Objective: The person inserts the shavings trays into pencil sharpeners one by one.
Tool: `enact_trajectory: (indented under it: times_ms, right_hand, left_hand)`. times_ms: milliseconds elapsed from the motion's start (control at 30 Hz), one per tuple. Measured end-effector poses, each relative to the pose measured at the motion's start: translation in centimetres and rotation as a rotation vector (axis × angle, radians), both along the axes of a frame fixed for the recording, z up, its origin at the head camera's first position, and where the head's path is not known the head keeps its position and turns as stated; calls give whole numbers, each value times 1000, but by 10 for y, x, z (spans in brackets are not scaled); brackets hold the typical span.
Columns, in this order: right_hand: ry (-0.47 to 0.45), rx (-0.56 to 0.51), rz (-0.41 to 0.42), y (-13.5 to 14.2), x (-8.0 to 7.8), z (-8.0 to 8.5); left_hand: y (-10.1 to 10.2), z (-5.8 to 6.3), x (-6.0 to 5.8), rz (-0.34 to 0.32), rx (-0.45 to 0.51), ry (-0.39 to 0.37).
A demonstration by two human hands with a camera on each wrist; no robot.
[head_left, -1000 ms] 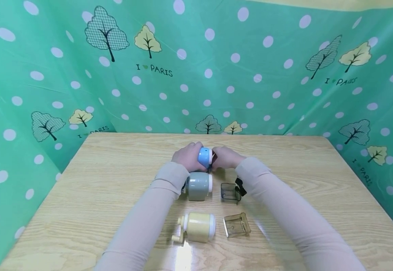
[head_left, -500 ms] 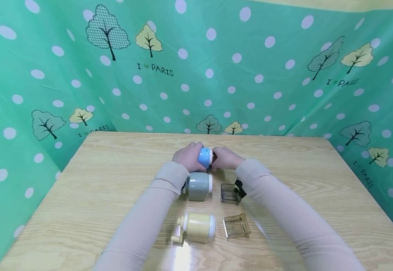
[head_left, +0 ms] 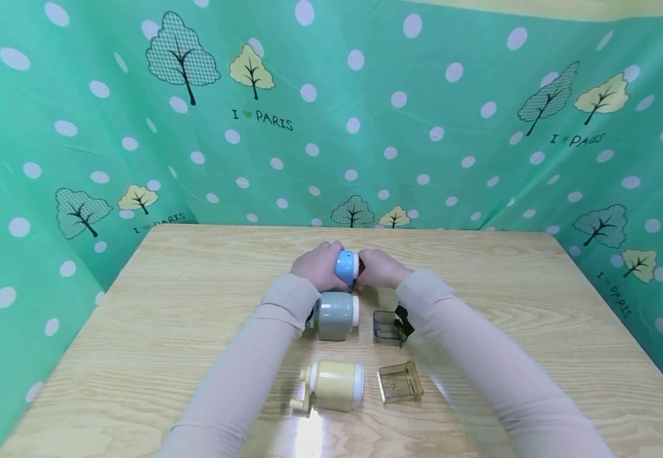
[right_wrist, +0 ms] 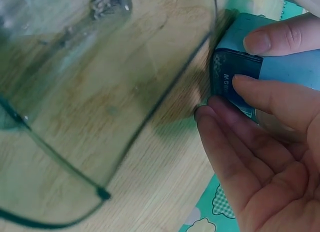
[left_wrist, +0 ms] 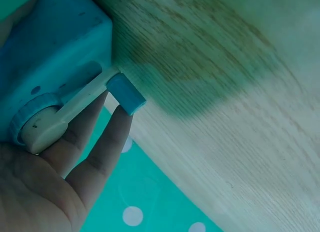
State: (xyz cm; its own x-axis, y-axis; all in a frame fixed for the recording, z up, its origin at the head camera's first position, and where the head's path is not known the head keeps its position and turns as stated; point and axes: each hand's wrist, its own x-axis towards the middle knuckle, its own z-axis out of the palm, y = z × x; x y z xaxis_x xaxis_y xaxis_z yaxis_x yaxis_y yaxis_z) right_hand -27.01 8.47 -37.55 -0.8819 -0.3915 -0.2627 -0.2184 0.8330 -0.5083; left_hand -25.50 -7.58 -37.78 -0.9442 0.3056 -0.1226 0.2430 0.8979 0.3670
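At the table's far middle, my left hand [head_left: 316, 266] grips a blue crank pencil sharpener [head_left: 345, 267] lying on its side, fingers wrapped around its crank end. Its pale crank [left_wrist: 75, 109] with a blue knob [left_wrist: 126, 94] shows beside the palm in the left wrist view. My right hand [head_left: 381, 268] is at the opposite end, pinching the sharpener's dark shavings drawer [right_wrist: 235, 74]. The thumb lies on the drawer's lettered front and the other fingertips are at its edge. How deep the drawer sits is partly hidden by the fingers.
Nearer lie a grey sharpener [head_left: 335, 316] and a yellow sharpener [head_left: 334, 385] with its crank. To their right are a grey see-through drawer [head_left: 388, 329], just beside my right wrist, and an amber drawer [head_left: 400, 383]. Polka-dot green cloth [head_left: 331, 140] hangs behind the wooden table [head_left: 205, 305].
Less of the dark drawer shows between the blue sharpener and my right fingers; it has moved left toward the sharpener. The left hand and other things hold their places.
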Motion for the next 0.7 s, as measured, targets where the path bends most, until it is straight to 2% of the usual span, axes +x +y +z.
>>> enact_trajectory:
  times_ms: [133, 367, 700]
  right_hand:
    - [-15, -7, -22, 1, 0, -2]
    - [-26, -51, -7, 4, 1, -2]
    - [-93, -76, -9, 19, 8, 4]
  left_hand:
    - [0, -1, 0, 0, -9, 6]
    - [-2, 2, 2, -7, -18, 11]
    - [-6, 7, 7, -19, 10, 12]
